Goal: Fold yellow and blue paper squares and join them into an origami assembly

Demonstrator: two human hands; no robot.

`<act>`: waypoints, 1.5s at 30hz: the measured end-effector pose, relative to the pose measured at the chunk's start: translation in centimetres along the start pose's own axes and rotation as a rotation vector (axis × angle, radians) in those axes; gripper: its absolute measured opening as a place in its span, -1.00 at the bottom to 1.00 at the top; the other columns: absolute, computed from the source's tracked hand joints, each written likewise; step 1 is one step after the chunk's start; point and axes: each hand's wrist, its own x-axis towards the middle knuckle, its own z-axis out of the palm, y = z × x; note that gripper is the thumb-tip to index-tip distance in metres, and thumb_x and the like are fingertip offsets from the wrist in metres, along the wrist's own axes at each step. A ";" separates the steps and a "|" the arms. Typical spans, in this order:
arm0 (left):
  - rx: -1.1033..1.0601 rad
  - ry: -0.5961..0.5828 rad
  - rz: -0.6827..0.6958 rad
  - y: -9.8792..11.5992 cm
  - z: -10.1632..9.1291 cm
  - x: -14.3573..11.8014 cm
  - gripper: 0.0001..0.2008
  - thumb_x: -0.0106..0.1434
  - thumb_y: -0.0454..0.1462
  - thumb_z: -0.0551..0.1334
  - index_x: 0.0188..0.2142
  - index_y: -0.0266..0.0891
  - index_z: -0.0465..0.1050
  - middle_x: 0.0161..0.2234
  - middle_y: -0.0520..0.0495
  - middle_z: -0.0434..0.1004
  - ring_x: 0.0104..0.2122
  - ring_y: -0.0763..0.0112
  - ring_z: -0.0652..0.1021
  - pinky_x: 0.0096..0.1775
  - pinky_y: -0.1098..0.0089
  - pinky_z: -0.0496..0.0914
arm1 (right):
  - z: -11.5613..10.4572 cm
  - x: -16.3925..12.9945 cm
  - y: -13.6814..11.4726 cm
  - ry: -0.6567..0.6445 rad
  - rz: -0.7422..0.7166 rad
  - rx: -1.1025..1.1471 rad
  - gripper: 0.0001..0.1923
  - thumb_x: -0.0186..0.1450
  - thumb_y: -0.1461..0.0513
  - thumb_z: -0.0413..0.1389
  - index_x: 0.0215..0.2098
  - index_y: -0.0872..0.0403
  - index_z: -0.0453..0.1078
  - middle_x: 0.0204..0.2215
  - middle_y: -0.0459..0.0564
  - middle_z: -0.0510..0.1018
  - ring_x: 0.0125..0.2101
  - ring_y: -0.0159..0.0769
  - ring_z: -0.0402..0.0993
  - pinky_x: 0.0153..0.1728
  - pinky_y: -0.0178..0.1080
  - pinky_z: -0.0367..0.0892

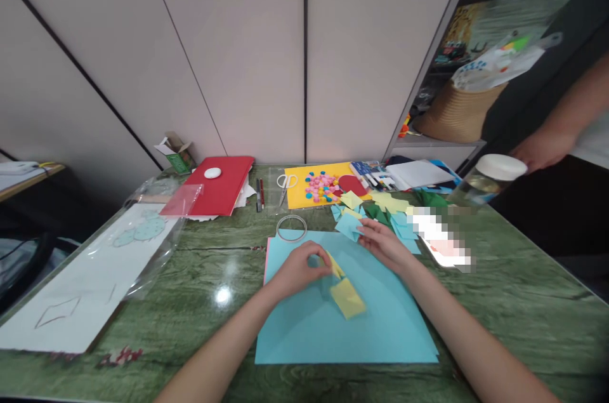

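**Inspector:** Start at the left edge of the table (523, 289).

**Assistant:** A white drawing sheet (71, 301) lies there under a clear plastic sleeve (152, 225), with a cactus sketch in green near its far end. Behind it stands a small open green carton (175, 155). Next along, a red folder (216, 187) carries a white oval object (212, 172); two pens (259, 195) lie just beside it.

**Inspector:** And the centre?

**Assistant:** A large light-blue sheet (333, 327) lies flat on the green marbled top. A clear tape ring (292, 228) sits at its far left corner. Beyond that, white scissors (286, 184) and a yellow card (323, 190) with pink and blue dots.

**Inspector:** State of the hands?

**Assistant:** The left hand (299, 271) rests on the blue sheet, fingers curled narrow and pinching the upper end of a folded yellow paper piece (346, 294). The piece lies on the blue sheet, angled toward the wearer, with a small blue fold against it. The right hand (383, 243) is at the sheet's far right edge, fingers loosely spread, fingertips touching a light-blue paper square (349, 225).

**Inspector:** Further right?

**Assistant:** A scatter of blue, yellow and green cut squares (392, 209) lies beside that hand, then a blurred-out patch. A white-lidded jar (490, 179) stands near the right edge, and another person's hand (542, 149) is just behind it. Whether it touches the jar cannot be told.
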 end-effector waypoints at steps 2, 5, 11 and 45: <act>0.009 0.005 -0.001 0.1 -0.2 0.0 -0.97 0.07 -0.31 0.23 -0.43 -0.24 0.42 -0.36 -0.01 0.47 -0.28 0.39 0.46 -0.16 0.41 0.29 | 0.5 -0.3 -0.2 0.007 -0.019 -0.017 -0.71 -0.01 0.20 0.28 -0.31 0.04 0.39 -0.50 -0.16 0.46 -0.53 -0.48 0.38 -0.39 -0.35 0.32; 0.033 0.019 -0.020 0.0 -0.1 -0.1 -0.96 0.08 -0.32 0.22 -0.42 -0.23 0.43 -0.36 -0.01 0.46 -0.30 0.40 0.45 -0.20 0.43 0.30 | 1.0 -0.5 -0.2 0.027 -0.045 -0.046 -0.69 -0.02 0.18 0.29 -0.31 0.03 0.39 -0.54 -0.19 0.43 -0.53 -0.48 0.36 -0.37 -0.34 0.31; 0.184 0.031 -0.047 -0.1 1.0 -0.9 -0.73 0.04 -0.25 0.27 -0.22 -0.21 0.41 -0.26 -0.08 0.38 -0.22 0.28 0.39 -0.17 0.32 0.26 | 1.3 -0.3 0.3 0.043 -0.036 -0.106 -0.69 -0.03 0.13 0.29 -0.35 0.04 0.37 -0.57 -0.17 0.43 -0.54 -0.45 0.35 -0.38 -0.31 0.29; -0.409 0.223 -0.140 2.4 -0.2 -0.6 -0.80 0.09 -0.23 0.25 -0.28 -0.23 0.50 -0.23 -0.08 0.55 -0.25 0.33 0.51 -0.23 0.39 0.35 | 5.3 -4.5 -1.5 0.151 -0.460 -0.457 -0.91 0.22 0.16 0.07 -0.32 -0.01 0.32 -0.44 -0.09 0.49 -0.37 -0.25 0.51 -0.30 -0.21 0.31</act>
